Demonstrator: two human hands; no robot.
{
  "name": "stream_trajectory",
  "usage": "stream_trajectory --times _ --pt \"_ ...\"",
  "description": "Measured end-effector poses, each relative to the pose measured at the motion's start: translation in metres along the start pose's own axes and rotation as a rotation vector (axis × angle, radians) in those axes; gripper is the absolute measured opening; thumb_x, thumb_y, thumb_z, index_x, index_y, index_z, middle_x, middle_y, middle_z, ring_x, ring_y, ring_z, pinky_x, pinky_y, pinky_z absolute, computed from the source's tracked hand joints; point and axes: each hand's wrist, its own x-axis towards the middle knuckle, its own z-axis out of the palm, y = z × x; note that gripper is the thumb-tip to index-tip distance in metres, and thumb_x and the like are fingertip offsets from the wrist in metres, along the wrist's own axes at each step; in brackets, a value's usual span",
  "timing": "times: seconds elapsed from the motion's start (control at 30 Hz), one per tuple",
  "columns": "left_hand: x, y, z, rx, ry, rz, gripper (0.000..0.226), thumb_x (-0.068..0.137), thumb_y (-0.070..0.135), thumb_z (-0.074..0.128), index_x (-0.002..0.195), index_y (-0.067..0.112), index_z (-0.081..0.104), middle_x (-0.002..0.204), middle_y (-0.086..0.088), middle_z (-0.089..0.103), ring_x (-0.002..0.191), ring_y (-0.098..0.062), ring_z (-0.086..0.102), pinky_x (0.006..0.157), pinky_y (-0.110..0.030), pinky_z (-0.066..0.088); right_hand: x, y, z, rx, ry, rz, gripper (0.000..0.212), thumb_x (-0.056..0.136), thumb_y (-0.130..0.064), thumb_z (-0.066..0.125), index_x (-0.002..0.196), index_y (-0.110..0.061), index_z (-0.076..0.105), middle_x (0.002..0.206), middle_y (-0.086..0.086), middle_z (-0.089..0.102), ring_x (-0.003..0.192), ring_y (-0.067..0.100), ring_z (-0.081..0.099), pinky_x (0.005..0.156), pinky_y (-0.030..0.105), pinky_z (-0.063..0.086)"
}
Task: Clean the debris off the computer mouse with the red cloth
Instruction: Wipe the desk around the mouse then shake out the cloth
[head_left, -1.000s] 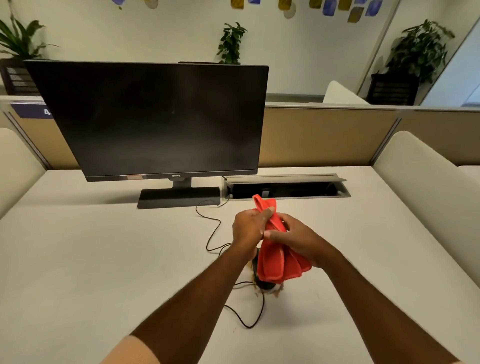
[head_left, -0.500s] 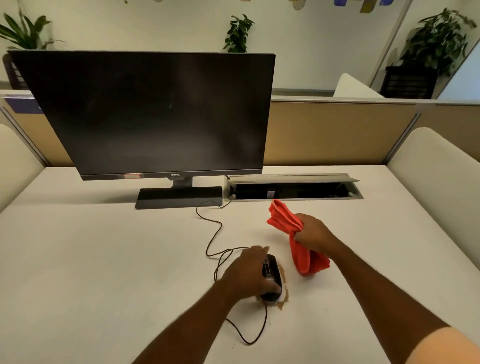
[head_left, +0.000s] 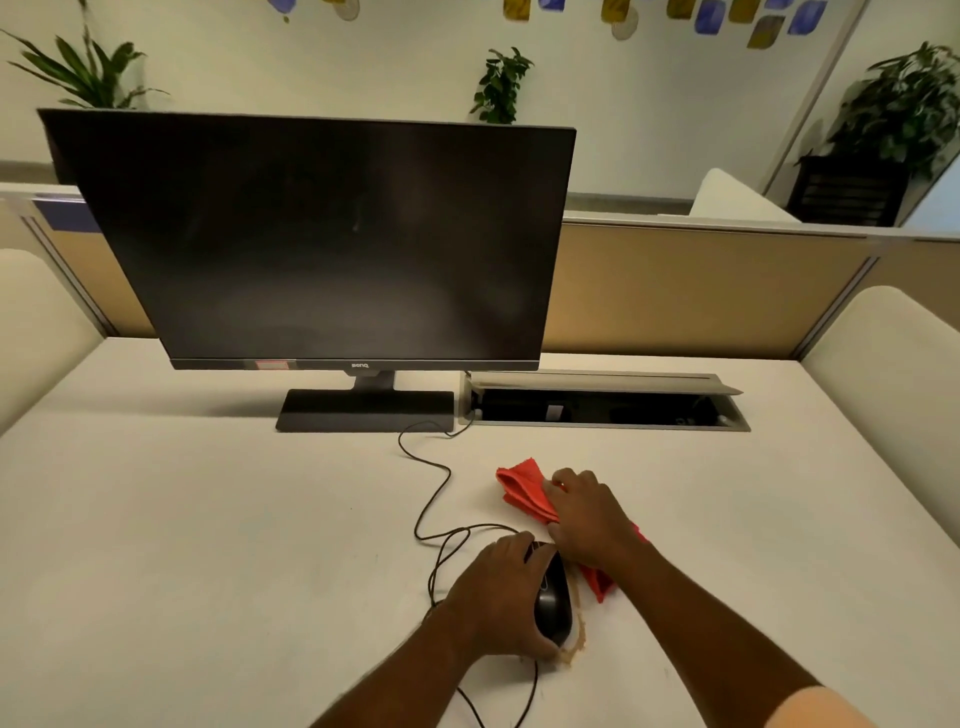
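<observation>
White desk (head_left: 208, 545) fills the lower frame. At lower centre, the left hand (head_left: 501, 597) grips the black computer mouse (head_left: 555, 597); the right hand (head_left: 589, 517), earlier lifted, now presses the bunched red cloth (head_left: 522, 491) on the desk beside it. Tan debris (head_left: 576, 647) lies around the mouse.

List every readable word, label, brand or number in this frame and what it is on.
"BenQ": on the monitor's lower bezel.
Pinkish sticker on the same bezel: too blurred to read.
Blue panel label behind the monitor: no readable text.
Computer mouse: no visible marking.
</observation>
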Motion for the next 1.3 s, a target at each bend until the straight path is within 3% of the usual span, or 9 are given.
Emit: stream_trajectory --times 0.23,0.43,0.6,0.7,0.8,0.9,0.97,1.17,1.3 --pt "-0.007 -0.005 -0.005 -0.031 0.02 -0.004 0.1 0.057 0.065 0.071 0.14 0.031 0.027 0.135 0.002 0.04 0.118 -0.019 0.041 0.094 -0.033 0.045 0.003 -0.002 0.0 0.119 -0.057 0.04 0.077 0.093 -0.013 0.059 0.153 -0.035 0.017 0.148 0.0 0.045 0.123 0.025 0.052 0.098 0.034 0.046" --pt "-0.016 -0.022 -0.036 -0.126 0.185 -0.001 0.1 0.058 0.066 0.068 0.142 0.035 0.023 0.138 0.007 0.038 0.12 -0.014 0.039 0.096 -0.033 0.047 -0.002 -0.004 0.011 0.326 -0.069 -0.106 0.067 0.095 -0.011 0.055 0.149 -0.04 0.028 0.158 -0.004 0.028 0.145 0.024 0.023 0.117 0.045 0.02" --pt "-0.015 -0.03 -0.054 -0.191 0.253 -0.027 0.098 0.059 0.065 0.07 0.14 0.035 0.023 0.132 0.008 0.04 0.115 -0.011 0.039 0.087 -0.028 0.051 -0.01 -0.008 0.008 0.497 -0.072 -0.263 0.046 0.095 -0.034 0.057 0.138 -0.043 0.045 0.13 -0.005 0.059 0.115 0.009 0.044 0.105 0.04 0.033" --pt "-0.011 -0.032 -0.057 -0.206 0.264 -0.07 0.101 0.059 0.067 0.07 0.142 0.033 0.022 0.132 0.005 0.04 0.113 -0.012 0.04 0.085 -0.028 0.052 -0.013 -0.009 0.004 0.537 -0.129 -0.274 0.042 0.092 -0.029 0.06 0.13 -0.045 0.052 0.119 -0.007 0.062 0.107 0.01 0.05 0.099 0.04 0.041" --pt "-0.005 -0.03 -0.057 -0.225 0.275 -0.111 0.105 0.06 0.068 0.07 0.145 0.031 0.02 0.136 0.003 0.038 0.118 -0.014 0.04 0.09 -0.031 0.052 -0.019 -0.012 0.0 0.58 -0.187 -0.273 0.035 0.085 -0.045 0.059 0.12 -0.044 0.058 0.113 -0.014 0.062 0.101 0.008 0.054 0.092 0.036 0.047" --pt "0.0 -0.028 -0.055 -0.26 0.299 -0.141 0.106 0.062 0.067 0.071 0.147 0.028 0.021 0.139 0.001 0.038 0.119 -0.014 0.038 0.091 -0.03 0.049 -0.029 -0.016 0.001 0.609 -0.166 -0.284 0.045 0.071 -0.06 0.045 0.112 -0.047 0.054 0.093 -0.035 0.051 0.088 -0.008 0.051 0.076 0.015 0.039" --pt "0.005 -0.026 -0.054 -0.249 0.308 -0.153 0.105 0.065 0.064 0.073 0.148 0.026 0.02 0.141 -0.001 0.037 0.121 -0.016 0.038 0.091 -0.029 0.047 -0.032 -0.017 0.003 0.614 -0.156 -0.271 0.043 0.067 -0.058 0.042 0.107 -0.046 0.054 0.086 -0.033 0.047 0.08 -0.007 0.05 0.069 0.015 0.036" --pt "0.022 -0.022 -0.047 -0.197 0.276 -0.214 0.102 0.07 0.063 0.071 0.148 0.025 0.019 0.143 -0.005 0.034 0.125 -0.022 0.036 0.095 -0.035 0.046 -0.042 -0.017 0.013 0.572 -0.17 -0.316 0.038 0.086 -0.032 0.052 0.124 -0.031 0.057 0.108 -0.004 0.061 0.088 0.006 0.055 0.072 0.01 0.037" --pt "0.031 -0.02 -0.038 -0.175 0.234 -0.227 0.101 0.069 0.065 0.068 0.148 0.025 0.02 0.143 -0.007 0.034 0.126 -0.025 0.036 0.099 -0.04 0.045 -0.051 -0.02 0.017 0.609 -0.167 -0.325 0.042 0.083 -0.043 0.059 0.124 -0.035 0.057 0.121 -0.004 0.06 0.093 -0.014 0.051 0.076 -0.002 0.036"
